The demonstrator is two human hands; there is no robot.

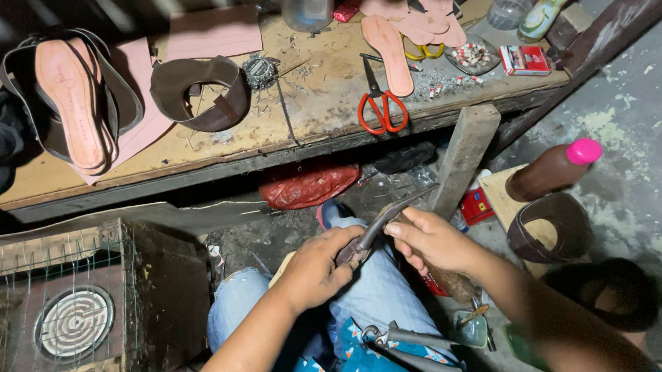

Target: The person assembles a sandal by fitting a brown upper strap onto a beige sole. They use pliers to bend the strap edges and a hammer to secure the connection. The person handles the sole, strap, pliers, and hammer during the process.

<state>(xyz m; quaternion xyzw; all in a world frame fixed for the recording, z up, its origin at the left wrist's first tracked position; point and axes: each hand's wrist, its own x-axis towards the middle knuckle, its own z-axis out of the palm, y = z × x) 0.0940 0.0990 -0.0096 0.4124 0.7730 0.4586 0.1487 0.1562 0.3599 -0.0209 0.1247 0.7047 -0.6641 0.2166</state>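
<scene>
Dark metal tool [380, 222] is gripped over the lap by both hands: left hand [315, 267] fingers wrapped shut around it, right hand [430, 237] fingers pinching it; red-handled scissors [378, 104] lie near the surface's front edge.

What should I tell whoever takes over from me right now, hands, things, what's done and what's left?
Left hand: over the lap, gripping one end of a dark strap piece.
Right hand: pinching the same piece from the other side; the wooden-handled tool lies under the wrist.
On the workbench: red-handled scissors, a brown upper band, a pink insole, and a strapped sandal at the far left.
On the floor, right: a second brown band beside a pink-capped bottle.
Done: one sandal looks assembled.
Left: the bands and loose insoles lie unjoined.
</scene>
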